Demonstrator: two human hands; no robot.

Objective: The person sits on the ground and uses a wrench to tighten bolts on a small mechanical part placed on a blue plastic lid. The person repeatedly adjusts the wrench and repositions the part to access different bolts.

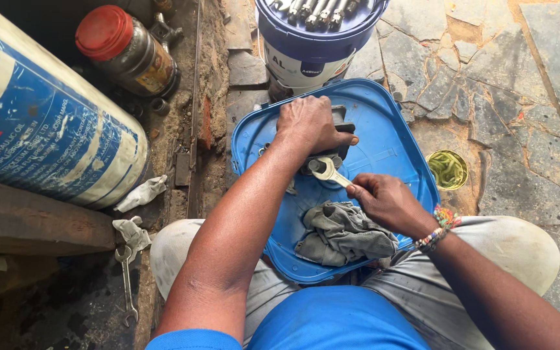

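- The left hand (pixel 309 123), in the upper middle of the frame, lies over a dark metal part (pixel 332 139), its fingers closed around the part and pressing it down.
- The right hand (pixel 387 201), just right of centre, has its fingers closed on the handle of a silvery spanner (pixel 328 172); the spanner's head sits against the metal part, just below the left hand.
- Both the part and the spanner are inside a blue plastic tray (pixel 396 139) that fills the middle of the frame and rests across the person's knees.
- A crumpled grey rag (pixel 341 233) lies in the lower part of the tray, just below the right hand.
- A band of coloured beads (pixel 442 223) circles the right wrist.
- At the top centre stands a blue and white bucket (pixel 306 55) with silvery sockets lying on top; its base touches the far edge of the tray.
- A large blue and white drum (pixel 40 116) lies on its side at the upper left.
- A dark jar with a red lid (pixel 128 52) sits tilted near the top of the frame, beside the drum.
- A second spanner (pixel 126 285) lies on the ground at the lower left, well apart from both hands, with a pale scrap of cloth (pixel 139 193) above it.
- A small round tin (pixel 447 170) with something yellow-green in it stands on the stone floor (pixel 513 78), just right of the tray.
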